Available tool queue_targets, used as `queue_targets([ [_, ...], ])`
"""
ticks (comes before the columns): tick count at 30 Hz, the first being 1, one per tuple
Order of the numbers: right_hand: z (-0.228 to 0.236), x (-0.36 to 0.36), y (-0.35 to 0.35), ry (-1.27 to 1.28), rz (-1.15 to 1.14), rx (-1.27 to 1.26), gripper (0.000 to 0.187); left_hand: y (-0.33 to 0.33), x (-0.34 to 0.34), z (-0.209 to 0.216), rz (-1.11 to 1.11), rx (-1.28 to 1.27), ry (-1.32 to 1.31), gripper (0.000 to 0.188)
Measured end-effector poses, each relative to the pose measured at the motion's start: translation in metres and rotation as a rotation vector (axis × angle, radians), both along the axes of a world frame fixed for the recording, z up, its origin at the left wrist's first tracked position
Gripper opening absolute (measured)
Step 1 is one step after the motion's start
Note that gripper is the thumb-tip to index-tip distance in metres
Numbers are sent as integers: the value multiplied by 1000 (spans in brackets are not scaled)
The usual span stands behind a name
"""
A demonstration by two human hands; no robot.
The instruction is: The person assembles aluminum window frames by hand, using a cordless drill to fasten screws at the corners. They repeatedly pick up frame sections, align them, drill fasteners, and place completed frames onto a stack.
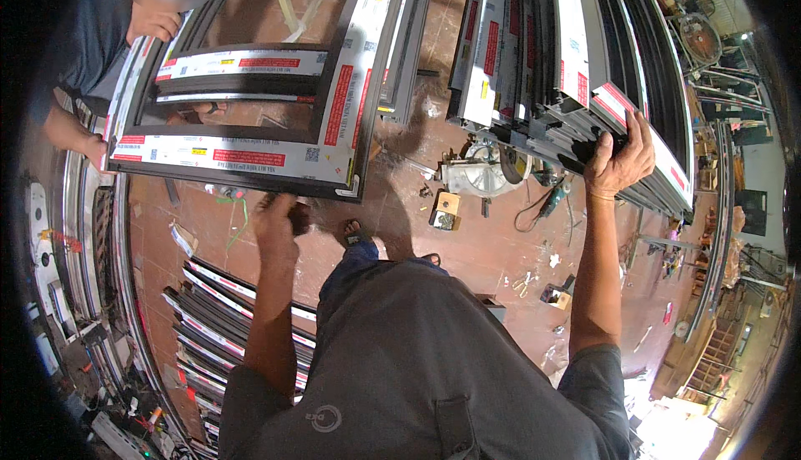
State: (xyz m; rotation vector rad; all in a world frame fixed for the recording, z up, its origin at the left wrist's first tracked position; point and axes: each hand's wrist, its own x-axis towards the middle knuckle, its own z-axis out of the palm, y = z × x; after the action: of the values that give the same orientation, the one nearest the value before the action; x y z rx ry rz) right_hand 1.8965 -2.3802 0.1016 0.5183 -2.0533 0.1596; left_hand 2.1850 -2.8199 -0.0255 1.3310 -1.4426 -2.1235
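A dark metal window frame, covered with white and red protective film, fills the upper left. My left hand is just below its near edge. Motion smears the fingers, and a dark patch shows beside them. At the right, my right hand is closed round the near end of a film-covered metal profile in a stack of dark profiles. Its thumb lies on one side and the fingers reach over the other. Another person's hands hold the frame's far left side.
A miter saw stands on the tiled floor under the stack, near a green power tool with a cord. A small box lies close by. Film-covered profiles are laid at lower left. Racks and a fan line the right.
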Motion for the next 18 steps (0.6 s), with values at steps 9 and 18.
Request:
queue_targets([
  [9, 9, 5, 4, -57, 49, 0, 59, 97, 27, -65, -785, -569, -157, 33],
  [18, 130, 101, 42, -943, 1911, -1313, 35, 73, 201, -191, -614, -176, -597, 44],
])
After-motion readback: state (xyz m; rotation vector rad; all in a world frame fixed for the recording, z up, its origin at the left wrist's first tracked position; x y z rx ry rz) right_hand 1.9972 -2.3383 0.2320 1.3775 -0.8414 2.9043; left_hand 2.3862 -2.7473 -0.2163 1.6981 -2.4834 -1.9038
